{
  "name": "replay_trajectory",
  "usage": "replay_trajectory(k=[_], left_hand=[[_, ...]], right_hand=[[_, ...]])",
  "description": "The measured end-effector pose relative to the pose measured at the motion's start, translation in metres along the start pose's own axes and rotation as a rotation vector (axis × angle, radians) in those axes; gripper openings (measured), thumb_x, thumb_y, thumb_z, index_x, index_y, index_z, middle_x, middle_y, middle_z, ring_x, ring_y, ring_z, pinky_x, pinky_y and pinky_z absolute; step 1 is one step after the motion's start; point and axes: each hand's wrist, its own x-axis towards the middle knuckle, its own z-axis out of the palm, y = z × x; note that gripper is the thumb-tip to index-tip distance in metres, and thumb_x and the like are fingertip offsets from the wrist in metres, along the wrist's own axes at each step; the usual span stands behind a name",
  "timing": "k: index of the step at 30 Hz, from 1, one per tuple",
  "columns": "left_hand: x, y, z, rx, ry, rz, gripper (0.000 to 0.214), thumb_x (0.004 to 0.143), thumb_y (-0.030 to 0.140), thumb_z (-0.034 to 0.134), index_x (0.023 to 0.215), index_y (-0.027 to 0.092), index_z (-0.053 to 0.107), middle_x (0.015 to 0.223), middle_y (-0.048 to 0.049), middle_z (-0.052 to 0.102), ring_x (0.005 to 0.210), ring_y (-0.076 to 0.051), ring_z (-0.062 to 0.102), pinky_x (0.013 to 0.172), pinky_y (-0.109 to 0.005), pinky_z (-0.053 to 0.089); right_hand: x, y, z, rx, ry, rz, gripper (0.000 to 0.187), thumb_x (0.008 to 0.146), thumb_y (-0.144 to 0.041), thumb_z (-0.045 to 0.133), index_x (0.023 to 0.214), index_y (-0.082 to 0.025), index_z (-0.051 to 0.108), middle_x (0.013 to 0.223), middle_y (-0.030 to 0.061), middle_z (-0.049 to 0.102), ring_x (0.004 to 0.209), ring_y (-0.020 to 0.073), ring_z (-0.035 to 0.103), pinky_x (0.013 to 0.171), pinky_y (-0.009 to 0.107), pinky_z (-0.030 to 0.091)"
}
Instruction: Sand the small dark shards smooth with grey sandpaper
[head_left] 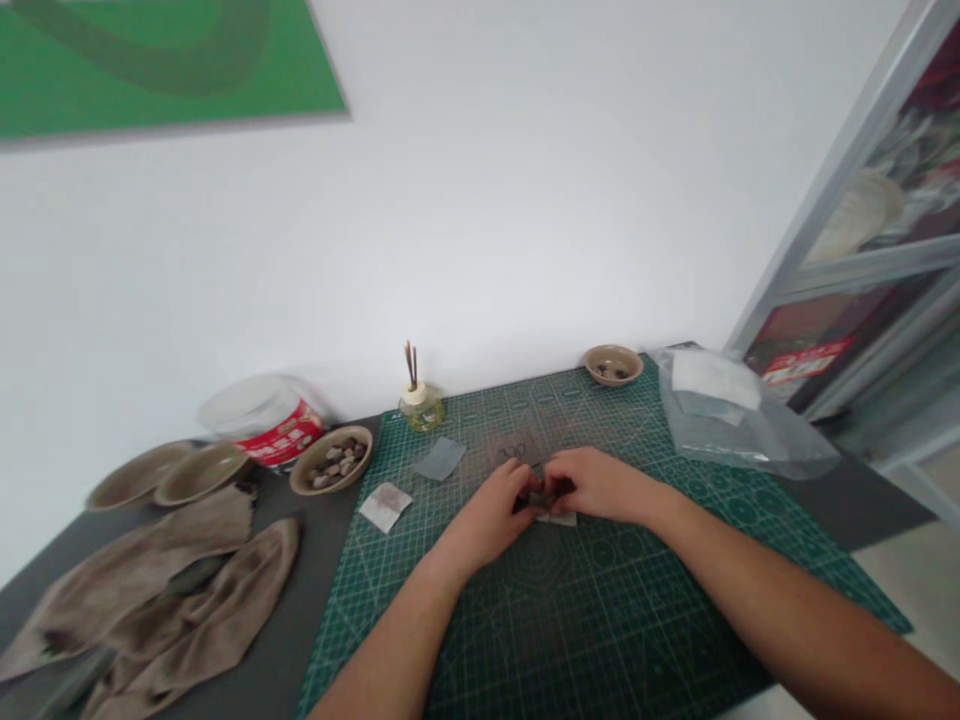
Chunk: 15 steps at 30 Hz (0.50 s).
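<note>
My left hand [493,512] and my right hand [592,484] meet over the middle of the green cutting mat [480,640]. Both have their fingers curled into a pinch around something small and dark, mostly hidden by the fingertips. Beneath the fingers a pale sheet [561,518] sticks out, like a small piece of sandpaper or cloth. Just behind the hands lies a brownish, see-through square [512,447] with a handwritten number. To the left are a grey square sheet [441,459] and a whitish square with a brown smudge [385,507].
A bowl of stones [331,461], a red-labelled tub [262,415], two bowls [201,474] and a brown cloth [202,610] stand left. Behind are a reed diffuser [421,406] and a bowl with small dark bits [613,366]. A clear bag [739,420] lies right, near a glass-fronted cabinet [832,215].
</note>
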Motion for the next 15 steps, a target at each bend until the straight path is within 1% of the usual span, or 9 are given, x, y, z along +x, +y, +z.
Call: replay_trajectory(k=[3, 6, 11, 15], left_hand=[[-0.002, -0.002, 0.000, 0.035, -0.014, 0.052, 0.021, 0.082, 0.014, 0.055, 0.100, 0.022, 0.062, 0.104, -0.0040, 0.054, 0.097, -0.019, 0.055, 0.087, -0.030, 0.044], [-0.003, -0.005, 0.001, 0.049, -0.028, 0.065, 0.022, 0.082, 0.019, 0.059, 0.103, 0.023, 0.065, 0.105, -0.0041, 0.053, 0.099, -0.019, 0.054, 0.091, -0.031, 0.043], [-0.004, -0.009, 0.006, 0.099, 0.005, 0.044, 0.014, 0.083, 0.021, 0.060, 0.093, 0.021, 0.069, 0.104, -0.0044, 0.051, 0.097, -0.019, 0.054, 0.090, -0.031, 0.043], [-0.004, -0.011, 0.007, 0.117, 0.012, 0.043, 0.015, 0.084, 0.022, 0.058, 0.093, 0.021, 0.070, 0.104, -0.0047, 0.050, 0.098, -0.019, 0.054, 0.091, -0.031, 0.043]], right_hand=[[-0.008, -0.005, 0.009, -0.102, 0.079, -0.056, 0.008, 0.081, -0.026, 0.070, 0.087, -0.020, 0.069, 0.087, 0.0018, 0.069, 0.085, 0.0187, 0.061, 0.076, 0.028, 0.043], [-0.016, -0.007, 0.021, -0.147, 0.152, -0.059, 0.009, 0.089, -0.027, 0.063, 0.091, -0.021, 0.069, 0.090, 0.0027, 0.070, 0.091, 0.0192, 0.060, 0.083, 0.030, 0.043], [-0.030, -0.009, 0.032, -0.237, 0.208, -0.030, 0.005, 0.086, -0.023, 0.065, 0.088, -0.019, 0.068, 0.089, 0.0045, 0.066, 0.090, 0.0198, 0.057, 0.082, 0.030, 0.045], [-0.032, -0.011, 0.035, -0.253, 0.237, 0.007, 0.007, 0.088, -0.023, 0.063, 0.084, -0.019, 0.067, 0.088, 0.0042, 0.065, 0.089, 0.0193, 0.057, 0.081, 0.031, 0.044]])
